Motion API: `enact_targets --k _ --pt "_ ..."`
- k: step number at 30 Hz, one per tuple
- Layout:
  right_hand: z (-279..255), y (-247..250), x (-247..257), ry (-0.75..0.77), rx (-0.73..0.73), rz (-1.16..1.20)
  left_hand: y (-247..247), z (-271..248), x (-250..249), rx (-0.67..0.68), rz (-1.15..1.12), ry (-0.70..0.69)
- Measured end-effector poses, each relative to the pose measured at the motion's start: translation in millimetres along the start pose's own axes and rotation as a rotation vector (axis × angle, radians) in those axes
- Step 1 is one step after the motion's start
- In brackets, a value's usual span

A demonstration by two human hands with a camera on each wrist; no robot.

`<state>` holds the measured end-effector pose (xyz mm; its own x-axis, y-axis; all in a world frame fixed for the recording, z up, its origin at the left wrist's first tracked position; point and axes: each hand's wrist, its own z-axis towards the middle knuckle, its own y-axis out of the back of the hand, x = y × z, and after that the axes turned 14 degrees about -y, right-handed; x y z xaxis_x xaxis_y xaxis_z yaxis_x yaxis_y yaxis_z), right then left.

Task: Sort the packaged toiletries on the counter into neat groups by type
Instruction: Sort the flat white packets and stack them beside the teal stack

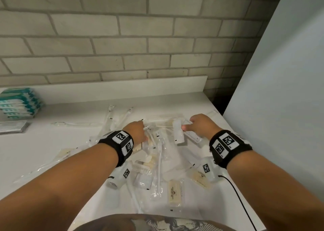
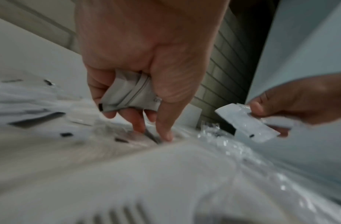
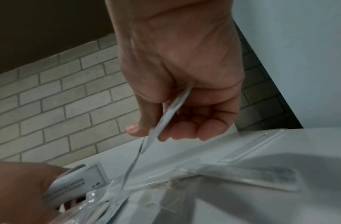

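Observation:
A loose pile of clear-wrapped toiletries [image 1: 161,160] lies mid-counter [image 1: 52,143]: toothbrushes, a comb [image 1: 140,167] and cream soap bars [image 1: 175,193]. My left hand [image 1: 140,131] reaches down into the pile's far side. In the left wrist view it grips folded white sachets [image 2: 127,94] in its palm while thumb and fingertips [image 2: 165,133] touch the wrappers. My right hand [image 1: 187,125] hovers just right of it, pinching flat white sachets [image 1: 178,132] between thumb and curled fingers. In the right wrist view one sachet [image 3: 171,112] shows edge-on.
A stack of teal packs [image 1: 17,102] and flat grey packets [image 1: 14,127] sit at the counter's back left. A brick wall [image 1: 122,38] rises behind. A pale panel [image 1: 280,90] borders the counter's right edge. A black cable [image 1: 236,192] hangs by my right forearm.

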<state>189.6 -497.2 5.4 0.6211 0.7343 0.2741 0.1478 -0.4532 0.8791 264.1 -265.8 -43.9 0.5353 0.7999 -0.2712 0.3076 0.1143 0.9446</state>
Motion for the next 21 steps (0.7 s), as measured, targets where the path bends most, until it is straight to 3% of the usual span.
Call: enact_targets --k 3,5,9,13,16,18,21 --pt "0 0 -10 -0.002 -0.012 -0.059 -8 8 -8 -0.039 -0.011 -0.069" --pt "-5 -2 -15 -0.037 0.043 -0.166 -10 11 -10 -0.036 -0.014 -0.082" --pt "-13 -14 -20 0.028 0.176 -0.281 -2 9 8 -0.016 -0.020 -0.070" --pt "-28 -27 2 0.165 0.226 -0.081 11 -2 33 -0.115 -0.048 -0.030" --pt "-47 -44 34 0.274 0.362 0.114 12 -13 36 -0.128 -0.078 -0.044" --pt "-50 -58 53 0.324 0.367 -0.033 5 -18 37 -0.079 -0.003 -0.068" --pt "-35 -60 67 0.276 0.277 -0.308 -1 -26 44 -0.085 0.040 -0.061"
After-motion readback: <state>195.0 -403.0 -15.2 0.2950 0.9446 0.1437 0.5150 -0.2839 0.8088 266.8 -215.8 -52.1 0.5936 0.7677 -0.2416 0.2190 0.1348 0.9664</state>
